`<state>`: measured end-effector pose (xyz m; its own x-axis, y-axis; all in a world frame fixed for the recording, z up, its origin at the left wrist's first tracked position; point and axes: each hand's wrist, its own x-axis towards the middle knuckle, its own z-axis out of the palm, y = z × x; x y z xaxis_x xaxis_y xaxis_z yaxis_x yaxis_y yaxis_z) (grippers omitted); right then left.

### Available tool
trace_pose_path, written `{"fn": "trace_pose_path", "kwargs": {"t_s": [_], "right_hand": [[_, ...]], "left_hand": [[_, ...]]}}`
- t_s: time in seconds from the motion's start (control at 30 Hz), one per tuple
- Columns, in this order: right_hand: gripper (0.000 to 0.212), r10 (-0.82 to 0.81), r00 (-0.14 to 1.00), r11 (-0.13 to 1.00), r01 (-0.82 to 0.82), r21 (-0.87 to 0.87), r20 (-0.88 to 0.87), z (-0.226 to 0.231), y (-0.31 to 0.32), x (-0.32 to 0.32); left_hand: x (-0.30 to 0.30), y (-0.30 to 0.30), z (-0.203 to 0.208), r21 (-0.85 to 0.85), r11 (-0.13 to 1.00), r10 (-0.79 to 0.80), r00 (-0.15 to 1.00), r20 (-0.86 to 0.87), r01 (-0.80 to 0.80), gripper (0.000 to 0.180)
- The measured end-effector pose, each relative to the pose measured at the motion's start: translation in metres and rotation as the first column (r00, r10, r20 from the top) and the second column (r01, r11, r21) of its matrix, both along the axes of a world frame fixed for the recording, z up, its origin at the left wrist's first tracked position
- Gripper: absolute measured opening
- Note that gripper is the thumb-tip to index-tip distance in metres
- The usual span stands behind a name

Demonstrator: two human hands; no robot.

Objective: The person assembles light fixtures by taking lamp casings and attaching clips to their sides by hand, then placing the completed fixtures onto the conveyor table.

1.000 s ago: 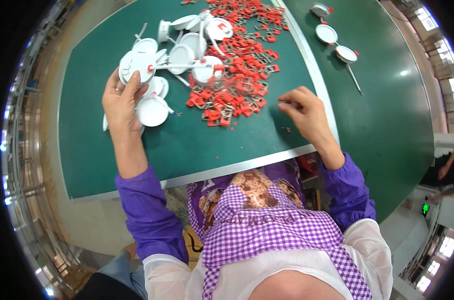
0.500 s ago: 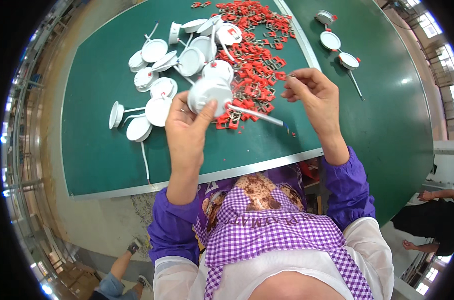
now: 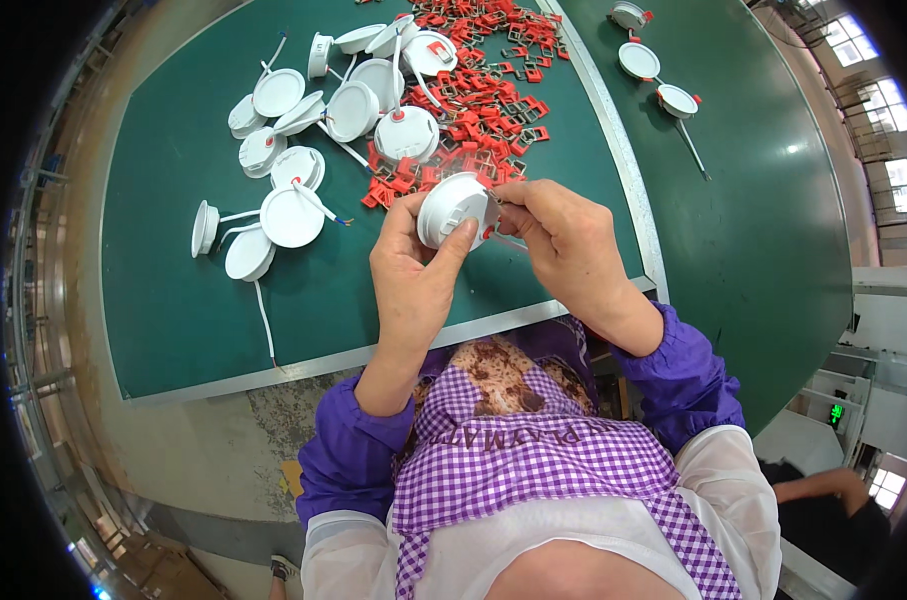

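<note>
My left hand (image 3: 414,275) grips a round white downlight (image 3: 444,212) above the near part of the green table, thumb across its back. A red cable grommet shows on the light's side, and part of its cable runs out below my right fingers. My right hand (image 3: 572,245) is closed at the light's right edge, pinching a red spring clip (image 3: 485,181) against the rim. Those fingers partly hide the clip's metal spring. Just beyond my hands lies a loose pile of red spring clips (image 3: 484,105).
Several white downlights (image 3: 293,217) with cables lie on the left of the green table (image 3: 374,300). A metal strip (image 3: 614,140) divides the surface. Past it, three downlights with red clips (image 3: 678,100) lie in a row. Another person's arm (image 3: 824,485) shows at lower right.
My right hand has come left and down with the red clip to the downlight's rim. The left hand has turned the light and moved it slightly right and nearer. The view has shifted a little.
</note>
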<state>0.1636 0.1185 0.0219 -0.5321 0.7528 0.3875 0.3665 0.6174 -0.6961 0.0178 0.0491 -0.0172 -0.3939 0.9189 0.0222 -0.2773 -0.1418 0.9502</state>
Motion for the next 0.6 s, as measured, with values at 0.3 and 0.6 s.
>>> {"fn": "trace_pose_path", "kwargs": {"t_s": [0.3,0.6], "right_hand": [[0.018,-0.012,1.000,0.999,0.012,-0.044,-0.005,-0.001,-0.004,0.002],[0.028,-0.010,0.992,0.905,-0.044,-0.423,-0.125,-0.010,-0.002,0.021]], "left_hand": [[-0.001,-0.002,-0.007,-0.029,1.000,0.004,0.970,-0.243,-0.012,0.028],[0.009,-0.024,-0.004,-0.019,1.000,0.000,0.925,-0.380,-0.008,0.026]]}}
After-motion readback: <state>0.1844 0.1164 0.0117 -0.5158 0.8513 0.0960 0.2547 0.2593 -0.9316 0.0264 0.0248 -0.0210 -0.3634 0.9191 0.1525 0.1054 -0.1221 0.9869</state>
